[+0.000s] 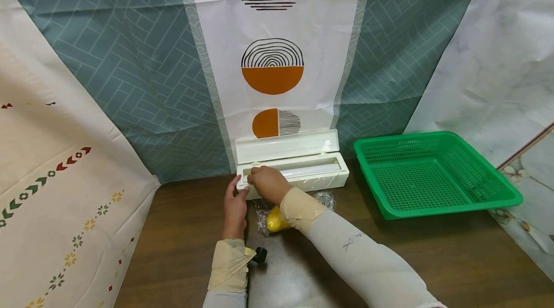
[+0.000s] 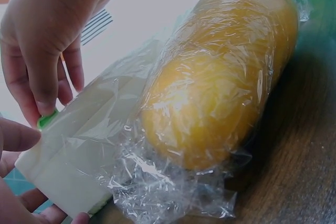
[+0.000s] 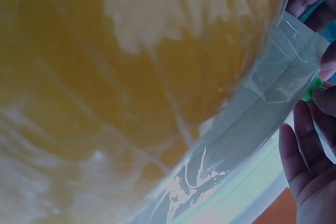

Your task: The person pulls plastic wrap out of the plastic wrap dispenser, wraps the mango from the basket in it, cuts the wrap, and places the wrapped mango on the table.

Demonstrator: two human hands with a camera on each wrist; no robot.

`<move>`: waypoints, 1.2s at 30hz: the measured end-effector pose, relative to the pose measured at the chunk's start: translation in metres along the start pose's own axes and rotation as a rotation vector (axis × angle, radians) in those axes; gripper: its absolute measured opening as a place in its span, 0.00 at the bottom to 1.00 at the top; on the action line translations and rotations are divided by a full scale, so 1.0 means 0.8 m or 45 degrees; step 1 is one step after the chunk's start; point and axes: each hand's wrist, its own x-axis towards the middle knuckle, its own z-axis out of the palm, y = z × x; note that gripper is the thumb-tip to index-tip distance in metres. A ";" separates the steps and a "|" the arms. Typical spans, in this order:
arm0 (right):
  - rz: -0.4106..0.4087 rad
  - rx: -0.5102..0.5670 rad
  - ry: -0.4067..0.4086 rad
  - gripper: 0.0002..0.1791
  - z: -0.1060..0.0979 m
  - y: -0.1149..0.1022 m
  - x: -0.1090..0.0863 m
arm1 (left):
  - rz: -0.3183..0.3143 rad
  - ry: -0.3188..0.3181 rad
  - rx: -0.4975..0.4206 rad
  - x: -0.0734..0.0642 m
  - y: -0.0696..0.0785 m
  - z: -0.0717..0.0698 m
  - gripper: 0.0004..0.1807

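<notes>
Wht box [image 1: 318, 183], L end @ hands [image 1: 235, 209] [image 1: 269, 184]

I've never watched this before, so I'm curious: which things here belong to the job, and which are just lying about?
Seemingly part of the job:
left hand, gripping the white cling-film box
right hand, pinching the green tab
film-wrapped yellow item

Apparently just about:
green plastic basket, untouched
printed cloth backdrop
</notes>
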 end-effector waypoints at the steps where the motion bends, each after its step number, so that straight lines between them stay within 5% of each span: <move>1: 0.001 0.005 -0.002 0.09 0.000 0.000 0.000 | -0.006 0.004 0.001 0.000 0.000 0.000 0.29; 28: 0.026 0.018 0.002 0.08 -0.002 0.005 -0.007 | 0.034 0.000 -0.019 -0.001 -0.004 0.000 0.29; 36: 0.035 0.019 0.016 0.09 0.002 0.008 -0.009 | 0.043 -0.020 -0.017 -0.009 0.010 0.001 0.29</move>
